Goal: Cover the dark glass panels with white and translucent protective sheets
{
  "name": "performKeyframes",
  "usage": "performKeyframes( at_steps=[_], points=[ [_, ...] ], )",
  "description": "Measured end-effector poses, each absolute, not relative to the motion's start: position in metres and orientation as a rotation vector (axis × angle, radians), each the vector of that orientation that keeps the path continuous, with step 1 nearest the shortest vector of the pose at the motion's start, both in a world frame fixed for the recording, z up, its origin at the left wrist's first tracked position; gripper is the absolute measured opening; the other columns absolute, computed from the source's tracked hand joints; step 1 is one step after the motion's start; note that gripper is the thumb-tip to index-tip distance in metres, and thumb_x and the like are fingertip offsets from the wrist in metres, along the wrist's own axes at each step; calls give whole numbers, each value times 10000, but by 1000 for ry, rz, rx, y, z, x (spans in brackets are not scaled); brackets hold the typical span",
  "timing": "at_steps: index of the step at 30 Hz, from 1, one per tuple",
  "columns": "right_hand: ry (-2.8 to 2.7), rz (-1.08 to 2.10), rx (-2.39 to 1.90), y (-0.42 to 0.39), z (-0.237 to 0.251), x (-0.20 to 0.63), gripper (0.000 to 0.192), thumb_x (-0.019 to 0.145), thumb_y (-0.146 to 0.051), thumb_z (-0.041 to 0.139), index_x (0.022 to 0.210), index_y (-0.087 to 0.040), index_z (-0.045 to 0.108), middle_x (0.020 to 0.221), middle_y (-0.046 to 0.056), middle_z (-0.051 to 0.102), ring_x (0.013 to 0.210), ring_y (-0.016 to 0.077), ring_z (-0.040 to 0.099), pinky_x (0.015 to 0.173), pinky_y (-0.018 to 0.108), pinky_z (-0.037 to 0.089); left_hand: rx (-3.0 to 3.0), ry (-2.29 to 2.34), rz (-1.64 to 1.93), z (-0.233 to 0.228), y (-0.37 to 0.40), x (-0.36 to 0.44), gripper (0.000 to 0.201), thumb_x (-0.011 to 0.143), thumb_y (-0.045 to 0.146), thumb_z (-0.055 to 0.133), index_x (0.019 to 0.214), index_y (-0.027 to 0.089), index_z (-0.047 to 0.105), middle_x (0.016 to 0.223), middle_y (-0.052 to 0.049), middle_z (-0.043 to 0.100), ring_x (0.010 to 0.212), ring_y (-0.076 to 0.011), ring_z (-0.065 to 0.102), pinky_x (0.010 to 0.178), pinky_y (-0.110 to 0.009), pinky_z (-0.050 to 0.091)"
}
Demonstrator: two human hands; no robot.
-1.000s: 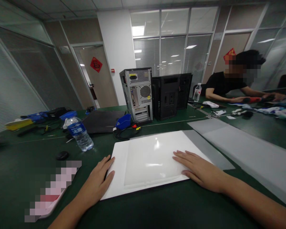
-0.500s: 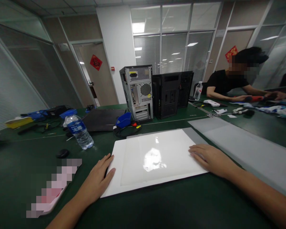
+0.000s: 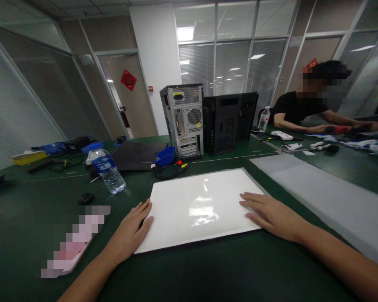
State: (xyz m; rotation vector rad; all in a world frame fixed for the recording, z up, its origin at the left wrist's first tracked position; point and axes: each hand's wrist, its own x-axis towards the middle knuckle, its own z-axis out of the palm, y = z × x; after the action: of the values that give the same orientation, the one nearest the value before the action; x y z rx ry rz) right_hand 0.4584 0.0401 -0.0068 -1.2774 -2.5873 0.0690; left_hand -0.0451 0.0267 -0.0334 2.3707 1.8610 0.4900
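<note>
Both palms lie flat and open, gripping nothing: my left hand (image 3: 130, 233) at the left edge of the glossy white rectangular panel (image 3: 198, 205) on the green table (image 3: 208, 277), right hand (image 3: 271, 214) on its right side (risk: uneven push skews it, judging by the slick face)

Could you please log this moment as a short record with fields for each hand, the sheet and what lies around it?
left hand: flat, fingers at the left edge of the white sheet
right hand: flat, palm down on the sheet's right side
white sheet: lies flat on the green table
nearby: water bottle, grey foam sheet, computer towers
others: a person seated at far right
</note>
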Motion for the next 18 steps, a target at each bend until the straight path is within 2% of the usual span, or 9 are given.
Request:
performKeyframes(
  at_steps=[6,12,15,18],
  points=[
    [-2619,76,-1243,36,-10,452,527,1024,-513,474,1472,-251,564,1554,73,474,1432,297,441,1184,520,376,2388,1855,414,-34,27,-46,690,1018,579,381,1559,152,412,1626,-98,382,1514,-313,332,1242,-560,261],
    [-2540,-110,-1386,50,-8,464,496,1043,-499,400,1444,-271,581,1493,56,553,1395,282,481,1148,528,384,2413,1840,412,-34,29,-47,660,1026,534,368,1564,154,407,1628,-99,385,1513,-305,339,1240,-555,267],
    [-2282,-332,-1687,68,-13,504,530,1031,-468,373,1414,-180,601,1450,136,580,1369,320,494,1143,536,369,2413,1827,415,-33,28,-48,645,1027,524,367,1561,164,414,1631,-92,380,1512,-305,340,1237,-566,264],
    [-2008,-504,-2060,80,-24,557,638,1001,-482,400,1441,-41,534,1463,285,504,1370,415,458,1112,568,368,2420,1804,430,-31,27,-48,630,1027,510,378,1558,174,418,1632,-91,373,1510,-312,343,1228,-582,274]
  ],
)
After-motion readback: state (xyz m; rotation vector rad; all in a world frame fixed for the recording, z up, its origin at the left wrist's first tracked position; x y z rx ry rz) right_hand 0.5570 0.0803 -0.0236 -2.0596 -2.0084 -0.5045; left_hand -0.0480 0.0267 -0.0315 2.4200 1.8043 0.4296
